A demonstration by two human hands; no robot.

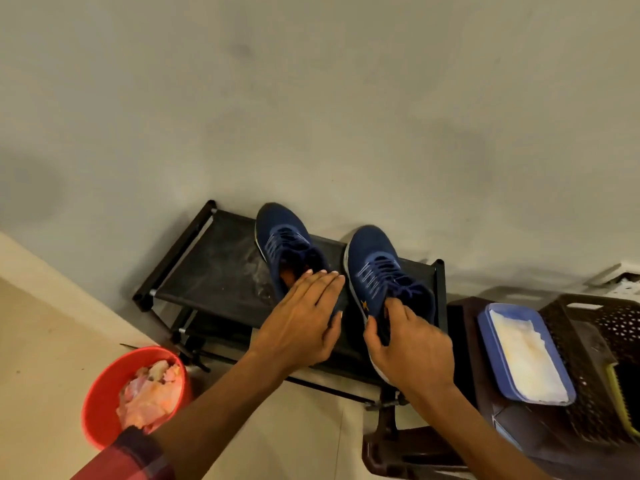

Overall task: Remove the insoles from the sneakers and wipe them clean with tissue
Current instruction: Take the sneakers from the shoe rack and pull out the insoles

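1. Navy mesh sneakers stand side by side on the top shelf of a black shoe rack [214, 265] against a pale wall, toes toward the wall. The left sneaker [277, 233] sits a little further back than the right sneaker [372, 251].
2. The left hand [304, 320] lies flat over the heel end of the left sneaker, hiding the collar and heel. Its fingers [322, 282] are straight and pressed together, tips at the mouth's edge. The thumb runs down beside the heel; whether it grips cannot be told.
3. A sliver of orange insole [288, 276] shows inside the left sneaker, just beyond those fingertips; the rest is covered.
4. The right hand [412, 348] pinches the heel collar of the right sneaker, thumb on the outer side and curled fingers at the opening. This hand and the laces hide that shoe's insole.
5. On a dark stool [464, 327] to the right, a blue tray [485, 327] holds flat white tissue [523, 355].
6. Beside the tray is a black perforated crate [606, 327], cut off by the frame edge, with a yellow-green object [620, 393] too cropped to identify.
7. On the floor at the left, a red bucket [104, 393] holds a crumpled pale wad [149, 393], tinted pink; its material is unclear. A red sleeve [131, 455] covers its near rim.
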